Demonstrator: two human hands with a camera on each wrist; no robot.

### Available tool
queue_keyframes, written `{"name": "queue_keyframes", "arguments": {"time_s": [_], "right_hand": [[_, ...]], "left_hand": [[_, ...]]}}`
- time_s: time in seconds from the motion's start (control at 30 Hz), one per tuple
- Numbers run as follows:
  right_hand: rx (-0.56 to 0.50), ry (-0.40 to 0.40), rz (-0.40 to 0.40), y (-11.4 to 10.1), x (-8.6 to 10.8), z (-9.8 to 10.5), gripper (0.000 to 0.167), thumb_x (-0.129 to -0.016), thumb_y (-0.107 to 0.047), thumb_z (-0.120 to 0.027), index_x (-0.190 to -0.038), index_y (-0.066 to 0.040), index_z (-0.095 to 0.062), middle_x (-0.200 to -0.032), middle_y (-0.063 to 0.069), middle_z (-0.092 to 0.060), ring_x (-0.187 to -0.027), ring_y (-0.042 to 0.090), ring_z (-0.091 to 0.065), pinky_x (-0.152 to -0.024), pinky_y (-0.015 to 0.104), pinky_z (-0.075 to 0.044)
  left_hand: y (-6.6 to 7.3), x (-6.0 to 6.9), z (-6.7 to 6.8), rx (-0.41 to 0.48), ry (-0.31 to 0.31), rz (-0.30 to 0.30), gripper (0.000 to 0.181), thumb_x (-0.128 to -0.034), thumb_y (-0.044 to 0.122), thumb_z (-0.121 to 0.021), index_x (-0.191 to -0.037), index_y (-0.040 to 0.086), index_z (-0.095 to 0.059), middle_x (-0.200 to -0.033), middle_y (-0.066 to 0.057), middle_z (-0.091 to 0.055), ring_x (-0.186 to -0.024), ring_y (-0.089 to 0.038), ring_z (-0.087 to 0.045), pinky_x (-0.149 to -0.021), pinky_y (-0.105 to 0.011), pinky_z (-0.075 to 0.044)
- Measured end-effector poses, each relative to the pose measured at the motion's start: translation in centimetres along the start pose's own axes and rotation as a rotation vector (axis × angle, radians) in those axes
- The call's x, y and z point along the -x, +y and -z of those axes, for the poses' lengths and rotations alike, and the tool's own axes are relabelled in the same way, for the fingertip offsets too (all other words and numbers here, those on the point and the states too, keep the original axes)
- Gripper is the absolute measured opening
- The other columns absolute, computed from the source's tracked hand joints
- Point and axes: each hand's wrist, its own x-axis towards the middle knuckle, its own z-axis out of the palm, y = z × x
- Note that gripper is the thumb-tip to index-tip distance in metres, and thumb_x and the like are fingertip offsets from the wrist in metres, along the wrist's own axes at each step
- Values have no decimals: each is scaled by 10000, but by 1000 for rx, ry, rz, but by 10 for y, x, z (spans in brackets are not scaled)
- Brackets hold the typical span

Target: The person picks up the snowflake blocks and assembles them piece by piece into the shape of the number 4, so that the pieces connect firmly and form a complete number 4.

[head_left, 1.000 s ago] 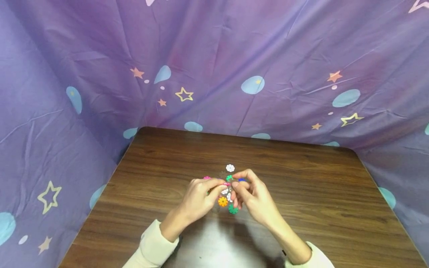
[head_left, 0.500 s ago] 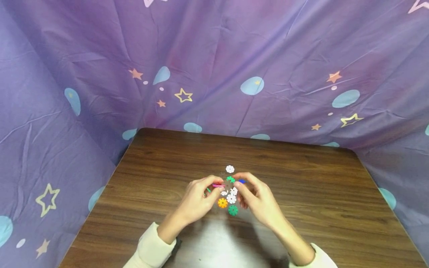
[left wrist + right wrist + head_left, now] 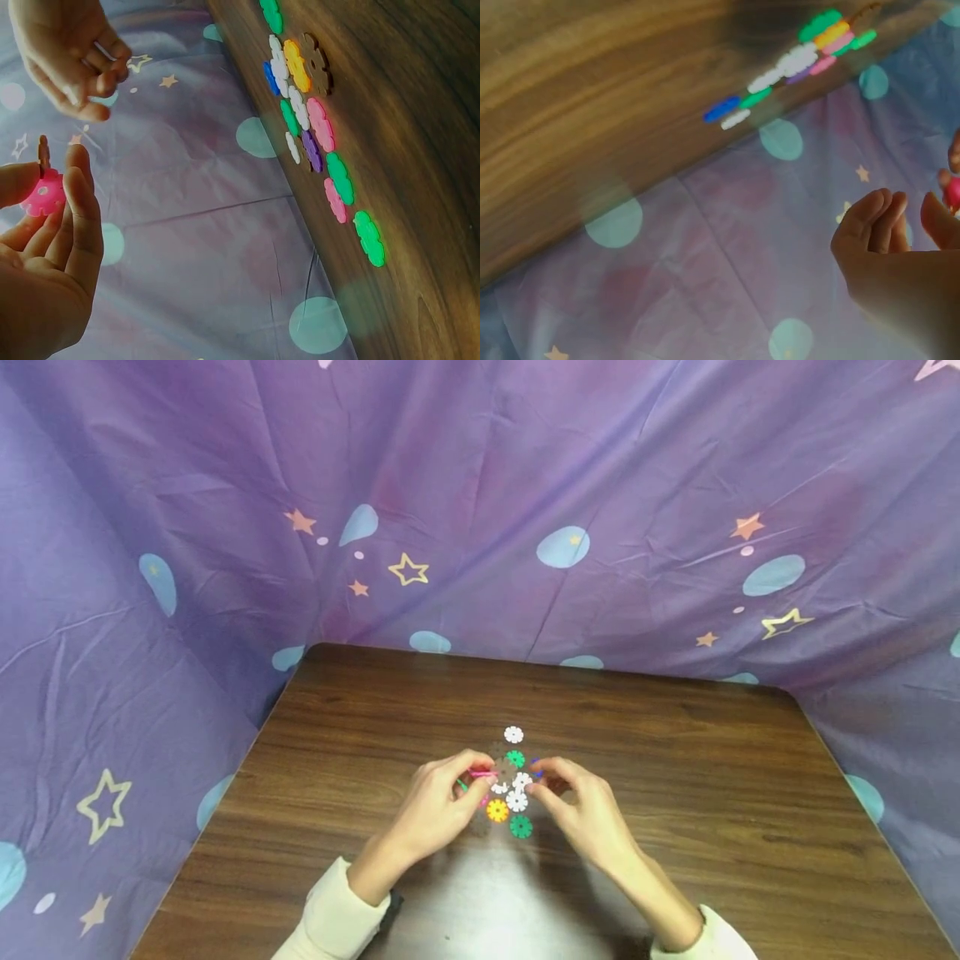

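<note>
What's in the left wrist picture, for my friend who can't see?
A left hand pinches a pink disc with a brown piece at its edge. The right hand is nearby; colourful discs lie on a wooden table.

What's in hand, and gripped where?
Left hand pinches a pink notched disc by its rim, a brown piece projecting from it; right hand holds nothing.

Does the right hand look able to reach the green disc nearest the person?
Probably yes: the right hand looks empty, and the green disc lies uncovered on the table, close by.
</note>
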Motion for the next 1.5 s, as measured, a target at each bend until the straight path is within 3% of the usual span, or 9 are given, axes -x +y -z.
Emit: {"name": "queue_keyframes", "arguments": {"time_s": [0.17, 0.6, 0.83, 1.1, 1.5], "right_hand": [[49, -24, 2, 8, 3, -8, 255, -855, -91, -822, -1094, -36, -752, -878, -36, -711, -810, 75, -662, -741, 281, -612], [170, -162, -64, 21, 11, -22, 263, -849, -119, -824, -1099, -67, -756, -884, -41, -693, -815, 89, -643, -769, 291, -575], [263, -196, -57, 24, 15, -27, 307, -835, -101, -831, -1129, -68, -745, -1004, 64, -736, -936, 206, -681, -876, 456, -596], [310, -234, -67, 26, 18, -31, 325, -803, -114, -853, -1101, -30, -753, -966, 74, -728, -911, 234, -689, -838, 449, -607], [354, -302, -111, 28, 19, -38, 278, -775, -157, -878, -1005, -80, -743, -875, 13, -669, -753, 143, -621, -688, 383, -579]], "left_hand": [[0, -1, 0, -6, 2, -21, 116, -960, 152, -710, -1065, 110, -736, -902, 11, -757, -653, 10, -565, -591, -202, -533], [1, 1, -1, -20, -7, -10, 147, -952, 163, -722, -1081, 93, -739, -927, -2, -759, -632, 14, -514, -577, -168, -476], [2, 2, -2, -38, -5, -32, 151, -951, 163, -719, -1089, 106, -740, -957, -4, -775, -661, 11, -519, -607, -168, -469], [3, 2, -1, -33, -8, -39, 148, -948, 155, -718, -1083, 100, -741, -946, -16, -772, -661, 12, -523, -605, -163, -475], [4, 2, -1, -45, -6, -50, 150, -947, 153, -713, -1086, 102, -741, -902, 2, -761, -675, -5, -550, -620, -171, -491]]}}
